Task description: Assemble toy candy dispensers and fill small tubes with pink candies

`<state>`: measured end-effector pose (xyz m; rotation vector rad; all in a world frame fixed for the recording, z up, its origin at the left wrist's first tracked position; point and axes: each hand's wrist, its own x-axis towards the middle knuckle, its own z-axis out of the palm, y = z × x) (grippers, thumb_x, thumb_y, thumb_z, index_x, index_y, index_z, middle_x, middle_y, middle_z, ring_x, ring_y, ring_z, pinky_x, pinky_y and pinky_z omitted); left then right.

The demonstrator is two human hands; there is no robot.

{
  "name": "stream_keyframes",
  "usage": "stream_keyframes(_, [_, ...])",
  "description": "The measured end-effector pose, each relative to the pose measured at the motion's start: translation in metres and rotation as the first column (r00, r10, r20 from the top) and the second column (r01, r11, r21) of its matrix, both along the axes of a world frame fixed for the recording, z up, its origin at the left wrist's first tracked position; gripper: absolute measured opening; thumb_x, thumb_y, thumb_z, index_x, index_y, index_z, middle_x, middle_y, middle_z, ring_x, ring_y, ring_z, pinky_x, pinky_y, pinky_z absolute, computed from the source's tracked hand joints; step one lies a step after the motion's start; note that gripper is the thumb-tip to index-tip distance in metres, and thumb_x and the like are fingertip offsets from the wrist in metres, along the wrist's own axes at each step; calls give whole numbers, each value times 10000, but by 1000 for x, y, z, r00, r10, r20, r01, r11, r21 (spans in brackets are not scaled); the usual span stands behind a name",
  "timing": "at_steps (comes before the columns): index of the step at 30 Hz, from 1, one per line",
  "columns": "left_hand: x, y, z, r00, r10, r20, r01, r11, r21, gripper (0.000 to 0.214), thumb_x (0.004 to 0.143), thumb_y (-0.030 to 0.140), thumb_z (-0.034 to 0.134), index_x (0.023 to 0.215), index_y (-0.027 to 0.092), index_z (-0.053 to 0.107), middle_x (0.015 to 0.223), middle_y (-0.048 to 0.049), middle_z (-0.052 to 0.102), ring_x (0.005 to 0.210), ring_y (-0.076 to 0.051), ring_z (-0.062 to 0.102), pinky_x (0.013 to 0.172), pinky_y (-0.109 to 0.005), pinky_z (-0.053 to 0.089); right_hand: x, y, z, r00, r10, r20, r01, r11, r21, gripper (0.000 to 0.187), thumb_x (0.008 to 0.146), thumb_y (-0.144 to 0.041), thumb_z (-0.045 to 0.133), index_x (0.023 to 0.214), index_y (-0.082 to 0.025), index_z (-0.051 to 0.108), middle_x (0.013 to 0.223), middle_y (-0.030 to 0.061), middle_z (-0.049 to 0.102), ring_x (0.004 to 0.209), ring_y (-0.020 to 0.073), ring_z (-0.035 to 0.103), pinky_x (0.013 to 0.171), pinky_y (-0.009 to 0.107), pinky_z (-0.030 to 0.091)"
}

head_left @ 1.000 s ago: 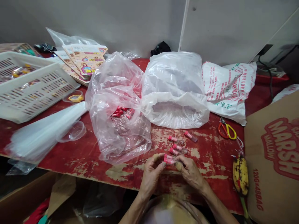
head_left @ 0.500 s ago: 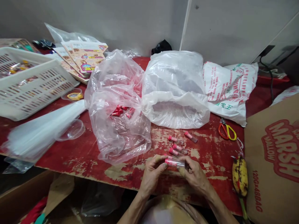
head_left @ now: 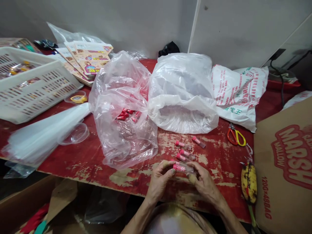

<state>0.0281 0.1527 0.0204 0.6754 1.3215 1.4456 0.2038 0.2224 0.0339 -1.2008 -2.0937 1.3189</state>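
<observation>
My left hand [head_left: 159, 180] and my right hand [head_left: 204, 185] together hold a small transparent tube with a pink end [head_left: 182, 168] level above the table edge. The pink end sits at my left fingers, and the transparent end rests against my right fingers. Just beyond my hands lie several similar pink-ended tubes [head_left: 182, 158] on the peeling red tabletop [head_left: 136, 175]. A crumpled transparent plastic bag [head_left: 124, 139] to the left holds a heap of small red pieces [head_left: 124, 114].
A white plastic bag [head_left: 182, 97] and a printed sack [head_left: 240, 94] lie behind the tubes. Scissors [head_left: 236, 137], a banana [head_left: 249, 182] and a cardboard box [head_left: 285, 162] are on the right. A white slotted basket [head_left: 31, 84], printed cards [head_left: 89, 61] and plastic sheets [head_left: 41, 136] are on the left.
Compared with a second ago, my hands sit further apart and show more of the tube's transparent length. Over the last half second, the hands and tube have barely moved.
</observation>
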Motion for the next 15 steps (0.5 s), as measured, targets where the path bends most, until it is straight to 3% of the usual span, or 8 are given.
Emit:
stream_keyframes(2, [1, 0, 1, 1000, -5, 4, 5, 1000, 9, 218, 728, 305, 700, 917, 201, 731, 876, -49, 650, 849, -196, 586, 774, -280, 461, 1, 0, 0, 1000, 22, 5, -22, 1000, -16, 259, 841, -408, 498, 967, -197, 579, 787, 8, 589, 673, 159, 516, 582, 249, 392])
stream_keyframes(5, [2, 0, 0, 1000, -21, -19, 21, 999, 28, 209, 739, 296, 692, 925, 208, 730, 893, -50, 647, 855, -192, 584, 750, -266, 461, 1, -1, -1, 1000, 0, 8, 0, 1000, -27, 418, 910, -464, 332, 673, -190, 542, 605, -7, 498, 562, 143, 452, 521, 251, 341])
stream_keyframes(6, [2, 0, 0, 999, -22, -25, 23, 999, 28, 209, 740, 296, 691, 926, 209, 731, 894, -51, 646, 855, -192, 584, 742, -263, 461, 2, -1, -1, 1000, -11, 0, 11, 1000, -29, 442, 915, -474, 310, 665, -189, 538, 600, -5, 496, 561, 144, 453, 523, 253, 343])
stream_keyframes(9, [2, 0, 1, 999, -9, -34, 10, 1000, 14, 215, 728, 301, 697, 918, 209, 735, 871, -48, 647, 836, -192, 583, 743, -271, 459, 2, -2, -1, 999, -25, -29, 24, 999, -36, 302, 862, -453, 454, 942, -189, 579, 722, 3, 563, 637, 158, 503, 559, 246, 388])
stream_keyframes(11, [2, 1, 2, 999, -9, -49, 10, 1000, 15, 212, 723, 301, 698, 911, 213, 740, 858, -45, 648, 824, -190, 579, 759, -277, 451, 3, -2, -2, 1000, -23, -19, 23, 999, -38, 292, 837, -437, 503, 989, -195, 562, 721, -7, 559, 618, 150, 496, 539, 236, 383])
stream_keyframes(14, [0, 2, 4, 995, -36, -93, 39, 999, 30, 210, 728, 302, 692, 913, 219, 745, 858, -46, 649, 834, -193, 570, 775, -279, 440, 2, -2, -5, 999, -49, 16, 49, 998, -42, 400, 894, -483, 360, 679, -196, 535, 558, -21, 483, 495, 131, 430, 461, 236, 328])
stream_keyframes(15, [0, 2, 4, 994, -37, -106, 41, 999, 34, 206, 731, 303, 688, 912, 222, 746, 856, -46, 648, 835, -194, 567, 775, -279, 439, 1, -2, -6, 999, -44, 18, 45, 998, -43, 434, 902, -491, 332, 654, -197, 533, 558, -11, 501, 500, 137, 449, 466, 240, 343])
